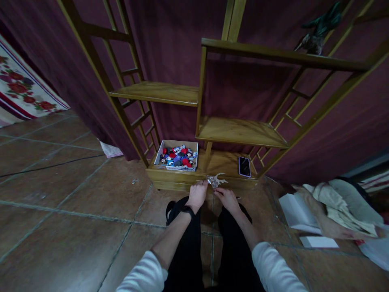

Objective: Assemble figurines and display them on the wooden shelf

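My left hand (198, 193) and my right hand (227, 198) come together in front of the low wooden base of a shelf. Between their fingertips is a small antler-like ornament (219, 179), pale and branching, with a shiny part near my left fingers. Both hands are closed in a pinch on it; its exact kind is too small to make out. Beyond my left hand, an open cardboard box (161, 156) sits on the base, holding several small red, blue, black and white figures (178, 156). A phone (244, 166) lies to the right on the same base.
Wooden shelf boards (164, 93) and lattice sides rise behind the base, with a dark statue (319, 32) on the upper right board. White boxes (299, 213) and folded cloth (337, 202) lie on the floor at right. A cable (54, 165) crosses the tiles at left.
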`<act>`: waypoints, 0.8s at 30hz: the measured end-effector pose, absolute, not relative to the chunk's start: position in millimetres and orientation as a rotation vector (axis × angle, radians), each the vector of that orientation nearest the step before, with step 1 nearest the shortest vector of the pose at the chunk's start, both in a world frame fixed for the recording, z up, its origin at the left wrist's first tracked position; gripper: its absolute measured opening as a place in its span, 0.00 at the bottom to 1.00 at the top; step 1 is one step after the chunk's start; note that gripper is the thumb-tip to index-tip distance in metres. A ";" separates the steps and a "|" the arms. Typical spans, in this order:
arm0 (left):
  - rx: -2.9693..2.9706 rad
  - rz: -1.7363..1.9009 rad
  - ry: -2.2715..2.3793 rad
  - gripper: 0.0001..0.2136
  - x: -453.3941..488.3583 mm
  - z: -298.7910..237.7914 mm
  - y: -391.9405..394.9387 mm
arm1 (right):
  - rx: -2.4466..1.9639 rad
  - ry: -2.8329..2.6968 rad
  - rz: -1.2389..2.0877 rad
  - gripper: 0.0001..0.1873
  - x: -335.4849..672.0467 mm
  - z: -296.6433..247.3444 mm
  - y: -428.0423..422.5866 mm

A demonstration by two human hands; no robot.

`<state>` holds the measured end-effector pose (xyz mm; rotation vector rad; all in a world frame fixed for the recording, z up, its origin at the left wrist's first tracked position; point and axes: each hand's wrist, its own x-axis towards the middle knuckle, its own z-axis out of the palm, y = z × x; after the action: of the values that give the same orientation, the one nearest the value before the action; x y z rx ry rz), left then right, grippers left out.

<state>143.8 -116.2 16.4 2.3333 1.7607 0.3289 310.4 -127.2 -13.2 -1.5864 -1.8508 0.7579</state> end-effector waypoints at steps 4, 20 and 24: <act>2.079 0.467 1.792 0.11 143.0 12.2 -106.0 | -1.560 -1.823 0.759 0.09 307.8 -9.7 -127.8; 1.878 0.754 1.635 0.05 141.4 -16.0 -92.8 | -1.474 -1.711 0.821 0.12 311.7 -10.9 -122.5; 1.851 0.792 1.575 0.06 141.0 -23.4 -88.4 | -1.461 -1.752 0.859 0.12 308.8 -6.2 -125.4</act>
<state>141.0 -88.4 -23.4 1.8509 1.5753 0.7920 308.8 -125.4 -6.2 -1.4613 -1.7524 0.8593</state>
